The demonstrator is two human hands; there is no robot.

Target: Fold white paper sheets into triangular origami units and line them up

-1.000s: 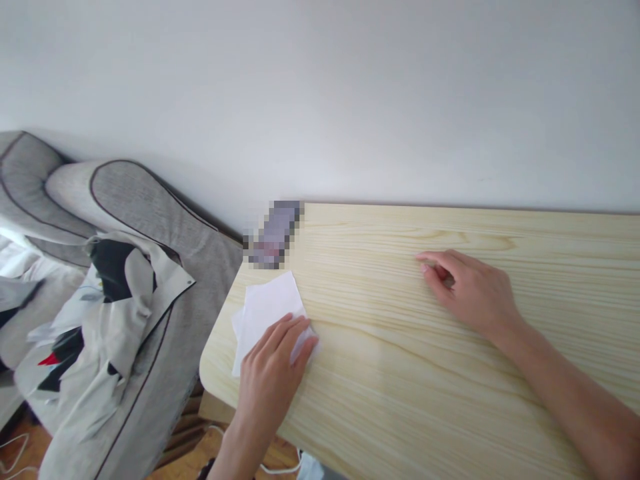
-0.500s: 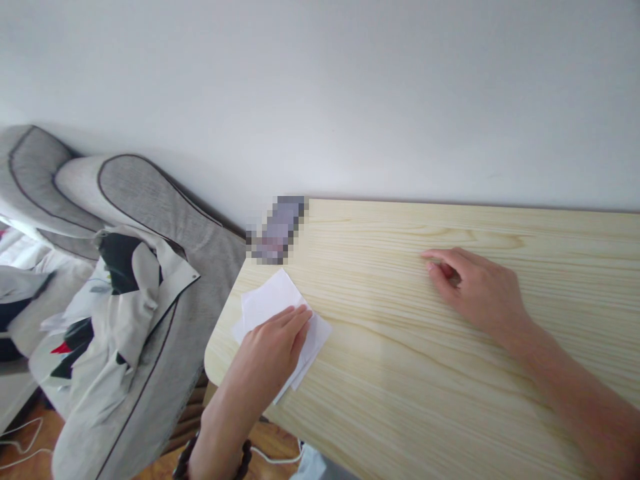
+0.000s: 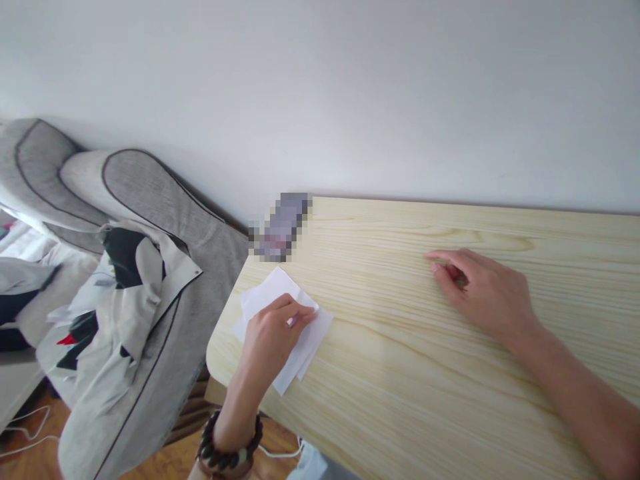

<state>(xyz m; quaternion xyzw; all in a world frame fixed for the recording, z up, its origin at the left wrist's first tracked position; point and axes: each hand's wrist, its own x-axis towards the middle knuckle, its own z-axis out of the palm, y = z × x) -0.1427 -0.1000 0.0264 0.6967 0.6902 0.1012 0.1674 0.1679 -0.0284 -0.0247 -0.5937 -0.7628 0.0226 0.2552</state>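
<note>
By the left hand (image 3: 274, 337), the thumb and forefinger are brought together at the right edge of the thin, white, overlapped paper sheets (image 3: 270, 287), and this edge seems to be pinched; how many sheets are caught cannot be told. The sheets are spread flat under the grip, at the left end of the long, pale, wood-grained table (image 3: 400, 373). The edge is probably chosen because flat paper offers no other easy hold. Part of the sheets is hidden by the back of the hand.

Behind the grip, a bracelet of dark round beads (image 3: 230, 460) is worn on the wrist. Well to the right of the grip, the right hand (image 3: 487, 287) is rested on the table, its fingers loosely curled, with nothing seen in them; perhaps the forearm is supported so.

Just beyond the sheets, a dark, flat, rectangular object (image 3: 285, 223) is blurred; in that direction it could be met first, then the plain white wall (image 3: 350, 100). To the left, the grey fabric sofa (image 3: 133, 177) is placed near the table's end.
</note>
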